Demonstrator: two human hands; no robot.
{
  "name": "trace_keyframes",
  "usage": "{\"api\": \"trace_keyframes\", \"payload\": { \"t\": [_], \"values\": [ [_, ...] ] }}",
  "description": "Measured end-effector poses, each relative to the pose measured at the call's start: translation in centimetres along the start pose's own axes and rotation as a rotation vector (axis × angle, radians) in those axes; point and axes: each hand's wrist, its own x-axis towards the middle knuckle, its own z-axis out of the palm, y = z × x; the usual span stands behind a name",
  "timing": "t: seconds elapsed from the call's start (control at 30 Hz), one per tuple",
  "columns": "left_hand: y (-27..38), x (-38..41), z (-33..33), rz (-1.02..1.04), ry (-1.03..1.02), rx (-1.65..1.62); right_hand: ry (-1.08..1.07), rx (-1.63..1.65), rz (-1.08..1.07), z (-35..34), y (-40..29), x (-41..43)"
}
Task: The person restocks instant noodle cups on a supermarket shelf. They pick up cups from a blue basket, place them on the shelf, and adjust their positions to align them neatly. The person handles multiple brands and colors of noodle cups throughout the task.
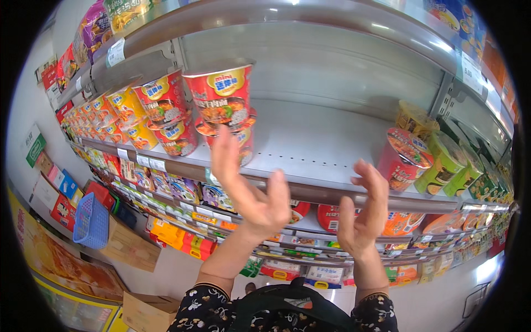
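My left hand [255,189] is raised at the shelf edge, fingers apart and holding nothing. Its fingertips overlap a red instant noodle cup [226,95] stacked on a lower red cup [247,145]; whether they touch cannot be told. Farther right, my right hand [367,207] also has its fingers spread around nothing. Beside its fingertips stands a single red noodle cup [404,162] on the grey metal shelf [298,133]. Another two-high stack of red cups [166,99] is left of my left hand.
Yellow and orange cups [124,103] run along the shelf's left side. Green cups [442,162] stand at right. An upper shelf edge [282,14] overhangs. Noodle bowls and packets [182,189] fill lower shelves. A blue plastic basket [89,222] and cardboard boxes [128,245] are at left.
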Motion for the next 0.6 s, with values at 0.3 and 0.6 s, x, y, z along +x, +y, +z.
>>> {"api": "trace_keyframes", "payload": {
  "t": [0.3,0.6],
  "values": [
    [-7.0,6.1,-4.8,-0.346,-0.24,0.06,-0.008,0.174,0.184,12.5,-1.4,7.7],
    [-2.5,5.3,-2.3,-0.217,-0.34,-0.165,0.223,-0.051,0.008,9.2,-2.3,7.3]
  ]
}}
